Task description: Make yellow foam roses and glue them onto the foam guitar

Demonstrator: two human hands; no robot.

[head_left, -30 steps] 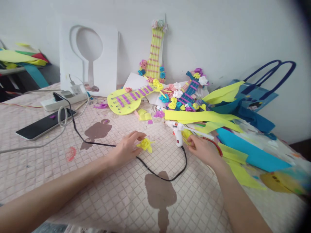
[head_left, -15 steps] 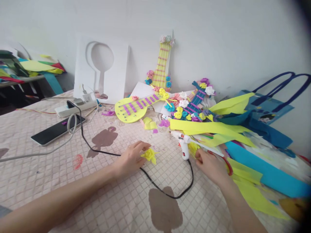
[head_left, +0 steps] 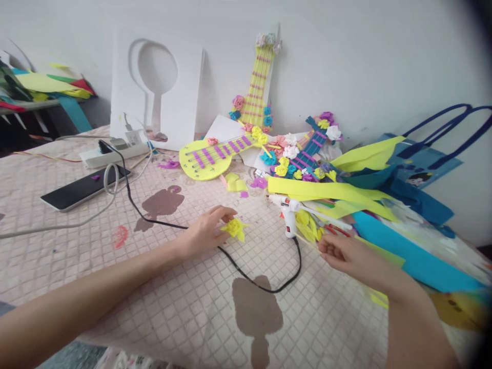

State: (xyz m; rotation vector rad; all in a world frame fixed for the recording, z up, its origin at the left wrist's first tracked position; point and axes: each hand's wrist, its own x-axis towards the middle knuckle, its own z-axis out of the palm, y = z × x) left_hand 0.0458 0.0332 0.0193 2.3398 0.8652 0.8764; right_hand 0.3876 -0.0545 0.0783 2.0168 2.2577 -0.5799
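My left hand [head_left: 205, 230] rests low over the table with its fingers closed on a yellow crepe-paper flower [head_left: 236, 229]. My right hand [head_left: 342, 252] is closed around the end of a thin pale stick [head_left: 308, 241], which points left toward the glue gun. The white glue gun [head_left: 289, 218] lies between my hands, a long white glue stick [head_left: 326, 214] jutting from its back. Yellow crumpled paper [head_left: 307, 224] and red-handled scissors [head_left: 338, 230], partly covered, lie just beyond my right hand.
The glue gun's black cord [head_left: 269, 291] loops across the table to a power strip [head_left: 111, 154] beside a phone [head_left: 84, 188]. Flower-decorated paper guitars [head_left: 207, 163] stand and lie behind. Crepe-paper strips [head_left: 415, 256] and a blue bag [head_left: 434, 164] fill the right side.
My right hand has drawn back to the right from the yellow paper, and a thin stick now shows in its fingers. My left hand still holds the flower. The view has tilted slightly.
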